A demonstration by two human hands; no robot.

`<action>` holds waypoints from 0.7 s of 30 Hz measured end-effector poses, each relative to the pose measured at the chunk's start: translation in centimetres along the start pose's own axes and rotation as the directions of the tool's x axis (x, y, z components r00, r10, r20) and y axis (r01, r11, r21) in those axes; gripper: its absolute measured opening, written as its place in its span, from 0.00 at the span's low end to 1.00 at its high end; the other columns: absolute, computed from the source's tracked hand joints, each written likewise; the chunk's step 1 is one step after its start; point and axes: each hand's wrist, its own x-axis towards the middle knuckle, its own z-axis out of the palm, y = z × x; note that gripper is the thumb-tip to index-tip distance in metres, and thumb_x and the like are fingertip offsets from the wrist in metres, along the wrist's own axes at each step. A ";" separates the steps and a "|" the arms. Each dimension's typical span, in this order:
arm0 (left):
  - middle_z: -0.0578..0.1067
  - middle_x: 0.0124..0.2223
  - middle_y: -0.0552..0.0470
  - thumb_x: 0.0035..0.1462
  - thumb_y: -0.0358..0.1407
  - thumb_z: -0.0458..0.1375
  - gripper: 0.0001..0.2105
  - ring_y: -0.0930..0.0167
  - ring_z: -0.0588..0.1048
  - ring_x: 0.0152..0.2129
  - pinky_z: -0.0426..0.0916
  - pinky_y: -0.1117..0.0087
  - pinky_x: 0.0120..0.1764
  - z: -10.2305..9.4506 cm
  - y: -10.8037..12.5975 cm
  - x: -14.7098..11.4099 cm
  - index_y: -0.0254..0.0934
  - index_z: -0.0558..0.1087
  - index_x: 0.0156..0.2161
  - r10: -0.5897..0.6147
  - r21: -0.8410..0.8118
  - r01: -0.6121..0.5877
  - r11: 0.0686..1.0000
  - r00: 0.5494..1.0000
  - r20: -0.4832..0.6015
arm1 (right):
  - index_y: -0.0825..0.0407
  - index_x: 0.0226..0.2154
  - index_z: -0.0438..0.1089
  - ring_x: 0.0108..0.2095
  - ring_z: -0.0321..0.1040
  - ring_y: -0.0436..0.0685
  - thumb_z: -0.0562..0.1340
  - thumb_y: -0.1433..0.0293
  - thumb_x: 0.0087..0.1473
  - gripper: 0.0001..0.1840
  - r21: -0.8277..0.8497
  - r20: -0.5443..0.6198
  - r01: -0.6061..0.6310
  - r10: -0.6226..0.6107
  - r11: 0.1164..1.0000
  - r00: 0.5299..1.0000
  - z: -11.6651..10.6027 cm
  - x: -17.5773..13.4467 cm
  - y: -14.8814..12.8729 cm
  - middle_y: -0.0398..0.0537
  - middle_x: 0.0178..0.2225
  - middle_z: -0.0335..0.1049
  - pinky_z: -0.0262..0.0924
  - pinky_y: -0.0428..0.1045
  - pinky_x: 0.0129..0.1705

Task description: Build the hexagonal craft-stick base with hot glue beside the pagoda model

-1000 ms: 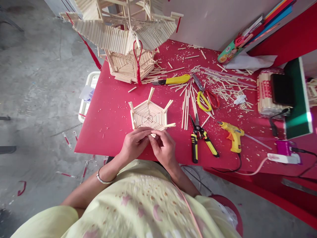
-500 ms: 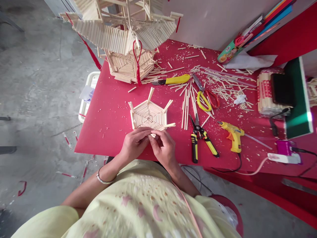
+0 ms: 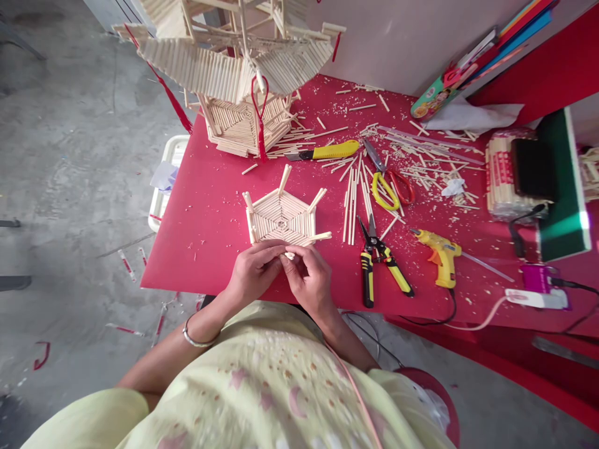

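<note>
A six-sided base of thin wooden sticks (image 3: 294, 218) lies on the red table, with short stick posts rising at its corners. At its near edge, my left hand (image 3: 255, 268) and my right hand (image 3: 309, 274) meet, fingers pinched together. Between them, the pale ends of a small bundle of wooden sticks (image 3: 289, 256) point toward me. Both hands are closed on this bundle; most of it is hidden by the fingers. I cannot tell whether the bundle is joined to the base.
Behind the base stands a large stick pagoda (image 3: 234, 68) with red tassels. To the right lie a yellow cutter knife (image 3: 334, 150), scissors (image 3: 386, 187), pruning snips (image 3: 374, 249), a yellow glue gun (image 3: 438, 252) with its cord, and loose sticks (image 3: 354, 202).
</note>
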 end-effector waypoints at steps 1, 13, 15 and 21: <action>0.82 0.49 0.43 0.64 0.27 0.58 0.13 0.67 0.82 0.45 0.78 0.68 0.47 0.0 0.0 0.0 0.37 0.81 0.49 -0.001 -0.003 0.001 1.000 1.000 0.001 | 0.47 0.47 0.74 0.38 0.74 0.54 0.63 0.66 0.66 0.08 -0.001 0.001 -0.001 0.001 1.000 1.000 0.0 0.0 0.0 0.47 0.38 0.77 0.73 0.50 0.43; 0.82 0.49 0.43 0.63 0.26 0.58 0.13 0.67 0.82 0.45 0.77 0.68 0.46 0.1 0.0 0.0 0.38 0.81 0.49 0.004 0.002 -0.004 1.000 1.000 0.000 | 0.48 0.47 0.74 0.38 0.75 0.54 0.63 0.66 0.66 0.09 0.001 0.000 -0.005 0.005 1.000 1.000 0.0 0.0 0.0 0.48 0.38 0.77 0.73 0.50 0.42; 0.82 0.49 0.43 0.64 0.27 0.58 0.13 0.67 0.82 0.45 0.77 0.68 0.46 0.0 0.0 0.1 0.38 0.81 0.49 0.009 0.004 -0.009 1.000 1.000 -0.003 | 0.48 0.47 0.74 0.37 0.75 0.54 0.63 0.66 0.66 0.08 0.005 0.000 -0.007 0.007 1.000 1.000 0.1 0.0 0.0 0.47 0.38 0.77 0.73 0.50 0.42; 0.82 0.49 0.43 0.65 0.28 0.57 0.12 0.67 0.82 0.45 0.78 0.68 0.46 0.0 0.1 0.1 0.38 0.81 0.49 0.005 0.010 -0.005 1.000 1.000 -0.001 | 0.47 0.47 0.74 0.37 0.74 0.54 0.63 0.66 0.66 0.08 0.011 -0.002 -0.010 0.010 1.000 1.000 0.1 0.0 0.0 0.47 0.38 0.77 0.73 0.50 0.42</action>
